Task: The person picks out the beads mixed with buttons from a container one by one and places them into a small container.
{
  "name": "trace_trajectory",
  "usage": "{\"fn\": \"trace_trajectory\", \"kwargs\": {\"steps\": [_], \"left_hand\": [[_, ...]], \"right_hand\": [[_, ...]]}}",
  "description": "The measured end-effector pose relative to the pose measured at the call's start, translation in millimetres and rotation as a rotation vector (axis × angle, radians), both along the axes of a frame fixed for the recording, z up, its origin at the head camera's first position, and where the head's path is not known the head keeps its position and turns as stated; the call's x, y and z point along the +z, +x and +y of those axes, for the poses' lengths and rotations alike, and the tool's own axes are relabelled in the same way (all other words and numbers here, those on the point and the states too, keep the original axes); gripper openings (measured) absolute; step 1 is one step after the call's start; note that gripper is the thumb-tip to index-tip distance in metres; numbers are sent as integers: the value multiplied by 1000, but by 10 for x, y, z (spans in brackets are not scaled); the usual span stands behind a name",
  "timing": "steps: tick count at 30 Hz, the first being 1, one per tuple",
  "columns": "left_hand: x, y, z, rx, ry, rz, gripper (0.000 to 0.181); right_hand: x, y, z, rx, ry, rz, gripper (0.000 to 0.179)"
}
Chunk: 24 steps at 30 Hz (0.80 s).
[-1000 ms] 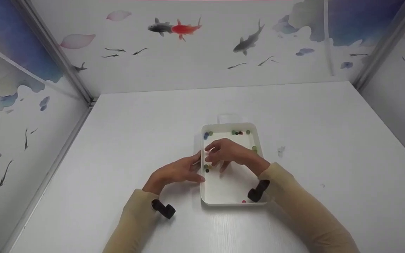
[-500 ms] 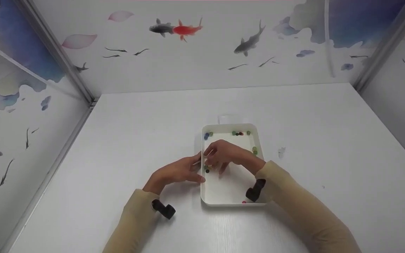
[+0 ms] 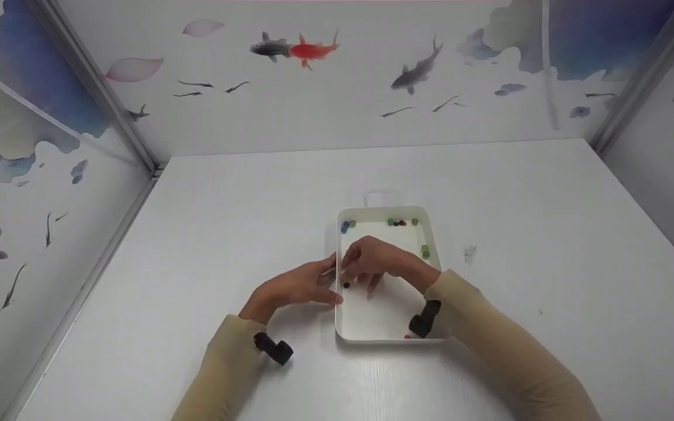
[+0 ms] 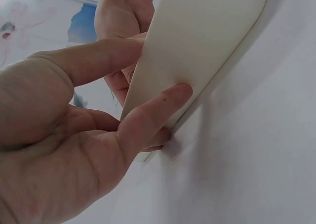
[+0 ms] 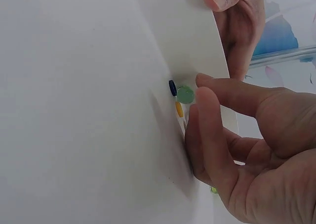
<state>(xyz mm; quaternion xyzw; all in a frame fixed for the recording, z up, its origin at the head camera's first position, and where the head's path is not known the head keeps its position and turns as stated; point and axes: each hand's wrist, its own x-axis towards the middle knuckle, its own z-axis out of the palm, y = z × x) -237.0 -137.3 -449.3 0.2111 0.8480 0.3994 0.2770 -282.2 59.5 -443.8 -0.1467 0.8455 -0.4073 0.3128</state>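
Right wrist: my right hand, slightly parted, seemingly empty, borders the green marble, probably hard, slick; I'd pinch its sides. My left hand, fingers extended, touches the tray.

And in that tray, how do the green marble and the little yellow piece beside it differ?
The green marble looks round and glassy; the yellow piece shows as a slim oval. The green marble also looks bigger than the yellow piece. Both lie in the tray, close to the right hand.
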Motion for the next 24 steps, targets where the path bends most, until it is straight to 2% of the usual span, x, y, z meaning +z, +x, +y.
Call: {"fn": "trace_trajectory", "kwargs": {"steps": [9, 14, 24], "left_hand": [[-7, 8, -21, 5, 29, -21, 97], [-46, 5, -24, 14, 47, -35, 97], [-24, 11, -11, 34, 24, -35, 97]], "right_hand": [[-3, 23, -33, 4, 43, 33, 16], [-4, 40, -48, 7, 65, 49, 11], [-6, 31, -45, 12, 76, 47, 5]]}}
